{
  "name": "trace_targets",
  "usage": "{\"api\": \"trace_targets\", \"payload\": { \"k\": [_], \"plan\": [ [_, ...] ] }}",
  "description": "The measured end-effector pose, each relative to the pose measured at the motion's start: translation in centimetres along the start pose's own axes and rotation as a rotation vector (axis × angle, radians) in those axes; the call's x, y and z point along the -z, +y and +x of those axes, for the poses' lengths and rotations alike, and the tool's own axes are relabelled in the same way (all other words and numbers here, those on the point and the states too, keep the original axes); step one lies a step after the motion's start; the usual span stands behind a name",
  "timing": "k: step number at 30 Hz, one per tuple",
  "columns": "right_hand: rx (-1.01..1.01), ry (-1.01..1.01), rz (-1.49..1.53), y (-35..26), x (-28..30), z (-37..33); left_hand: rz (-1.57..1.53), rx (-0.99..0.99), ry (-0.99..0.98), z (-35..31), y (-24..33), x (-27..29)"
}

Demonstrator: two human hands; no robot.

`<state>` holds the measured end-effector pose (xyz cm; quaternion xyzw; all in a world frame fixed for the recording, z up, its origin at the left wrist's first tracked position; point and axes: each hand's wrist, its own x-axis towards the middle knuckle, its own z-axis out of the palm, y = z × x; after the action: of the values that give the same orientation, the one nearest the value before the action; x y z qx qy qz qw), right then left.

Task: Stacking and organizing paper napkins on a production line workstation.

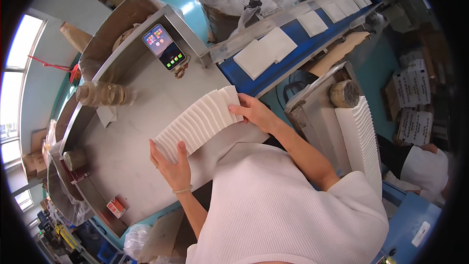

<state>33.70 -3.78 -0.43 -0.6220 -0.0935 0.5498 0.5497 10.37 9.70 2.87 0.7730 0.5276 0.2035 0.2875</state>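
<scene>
A long row of folded white sheets (198, 126), set on edge and fanned like an accordion, stretches between my hands above the metal worktable (132, 156). My left hand (172, 167) closes on the row's near left end, thumb on one side and fingers on the other. At the far right end, my right hand (255, 112) grips the last sheets, its thumb and fingers partly over them. Beyond that hand runs a blue conveyor belt (239, 80), carrying several flat white pieces (265, 52), some overlapping.
A lit phone (165, 47) and a clear bottle (103, 94) stand at the table's rim, near a small red-and-white box (116, 207). To my right, a metal tray (312, 117) bears a round brown block (344, 93) beside another white row (359, 137). Another person (424, 168) is farther right.
</scene>
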Motion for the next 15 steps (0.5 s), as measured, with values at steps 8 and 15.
{"api": "trace_targets", "payload": {
  "k": [8, 15],
  "plan": [
    [0.191, 0.248, -0.007, -0.1, -0.9, 0.6, -0.043, -0.029, -0.064, -0.3, 1.3, -0.4],
    [0.012, -0.024, 0.252, 1.0, -1.6, 0.4, 0.015, -0.034, -0.041, -0.3, 1.4, -0.3]
  ]
}}
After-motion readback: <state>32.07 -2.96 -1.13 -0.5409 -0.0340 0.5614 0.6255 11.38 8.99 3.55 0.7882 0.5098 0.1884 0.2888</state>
